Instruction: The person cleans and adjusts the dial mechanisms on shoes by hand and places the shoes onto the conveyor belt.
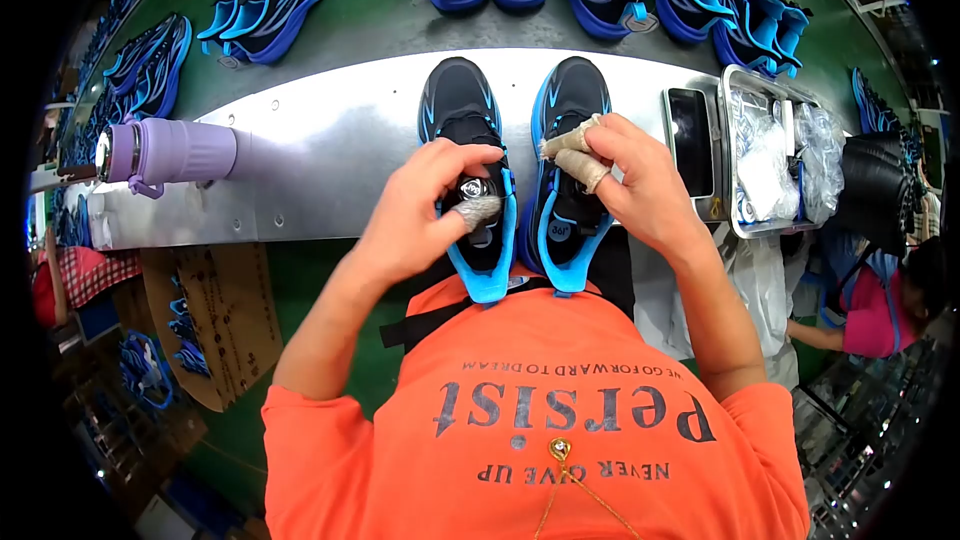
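Two black and blue shoes stand side by side on the metal bench, toes pointing away from me. Over the left shoe (458, 100) is my left hand (440, 195), its taped thumb and curled fingers around the round dial on the tongue. My right hand (625, 170) is at the right shoe (577, 90), with taped fingers pinched together over its tongue and laces; what they hold, if anything, is hidden. Both heels face my orange shirt, and a round label shows inside the right shoe.
A purple bottle (185, 151) lies on the bench's left side. To the right are a black phone (690, 143) and a metal tray (732, 195) of plastic-wrapped items. More shoes (280, 0) line the green surface beyond. A person in pink (875, 310) is at the far right.
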The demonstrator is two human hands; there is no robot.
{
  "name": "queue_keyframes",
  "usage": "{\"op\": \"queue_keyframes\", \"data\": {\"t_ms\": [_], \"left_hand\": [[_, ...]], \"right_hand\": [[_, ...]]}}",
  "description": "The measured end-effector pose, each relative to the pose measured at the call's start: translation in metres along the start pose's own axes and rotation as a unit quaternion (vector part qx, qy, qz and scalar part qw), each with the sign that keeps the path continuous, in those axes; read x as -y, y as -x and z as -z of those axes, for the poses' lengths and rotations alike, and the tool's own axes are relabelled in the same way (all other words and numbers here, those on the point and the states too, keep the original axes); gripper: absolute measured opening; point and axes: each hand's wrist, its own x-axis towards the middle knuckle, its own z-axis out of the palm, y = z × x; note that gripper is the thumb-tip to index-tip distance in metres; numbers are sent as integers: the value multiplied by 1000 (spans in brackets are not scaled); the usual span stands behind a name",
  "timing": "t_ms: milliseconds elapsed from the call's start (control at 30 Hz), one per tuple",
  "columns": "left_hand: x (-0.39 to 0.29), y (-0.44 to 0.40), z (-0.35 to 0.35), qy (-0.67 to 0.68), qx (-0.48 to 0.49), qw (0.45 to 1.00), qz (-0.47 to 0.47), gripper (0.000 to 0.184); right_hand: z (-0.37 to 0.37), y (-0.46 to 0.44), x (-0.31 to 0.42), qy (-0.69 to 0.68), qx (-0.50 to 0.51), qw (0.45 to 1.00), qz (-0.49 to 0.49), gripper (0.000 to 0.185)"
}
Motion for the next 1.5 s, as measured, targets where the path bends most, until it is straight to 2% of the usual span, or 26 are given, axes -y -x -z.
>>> {"op": "queue_keyframes", "data": {"t_ms": [67,167,200,300,400,500,567,633,667,700,733,767,800,833,900,967,1000,1100,1133,1233,1333,1433,1500], "left_hand": [[9,0,11,31,66,997,-34,44],[11,3,11,-10,48,996,-79,42],[15,4,4,-54,-2,991,-121,46],[12,5,-10,-114,-82,989,-39,51],[20,0,-2,33,-1,999,-33,46],[32,0,10,23,68,989,-126,41],[21,7,6,-69,18,986,-151,38],[8,26,-3,-138,-104,972,-159,27],[10,40,-9,-35,-125,990,-63,22],[13,56,-14,68,-143,987,36,17],[15,67,-14,183,-87,970,134,19],[12,73,-18,290,-72,935,189,21],[8,77,-23,393,-56,886,241,23],[5,77,-28,490,-39,822,288,25],[-1,70,-42,551,-68,781,286,27],[-5,64,-53,607,-94,737,280,30],[-6,63,-53,617,-94,733,271,29],[-4,66,-52,615,-85,742,254,29],[-6,66,-52,619,-86,736,259,29],[-8,63,-52,635,-85,725,255,32],[-5,61,-56,653,-80,716,235,34],[-1,62,-57,657,-70,716,223,37],[1,63,-55,656,-56,720,218,41]], "right_hand": [[1,-1,-3,-5,8,1000,-10,13],[-2,-5,1,4,9,1000,4,12],[-2,-7,2,4,16,1000,-1,13],[-5,-7,5,9,31,999,-9,13],[-5,-10,8,26,38,999,10,14],[-8,-17,10,23,48,998,39,15],[-16,-23,14,-2,52,997,62,16],[-16,-30,27,-72,112,991,15,23],[-17,-32,31,-107,142,984,-9,27],[-21,-34,31,-107,161,981,27,31],[-26,-36,29,-108,180,976,63,36],[-30,-38,27,-108,199,969,99,41],[-34,-40,28,-76,255,960,91,50],[-43,-41,18,-62,233,957,158,47],[-54,-41,15,2,188,965,182,36],[-60,-28,19,31,115,981,155,30],[-61,-24,20,48,77,986,140,27],[-66,-24,22,66,47,987,138,28],[-59,-31,20,35,100,986,125,32],[-47,-43,13,-77,197,963,168,34],[-56,-40,13,-32,194,969,149,31],[-69,-19,22,49,78,990,104,30],[-68,-19,26,48,81,990,104,28]]}}
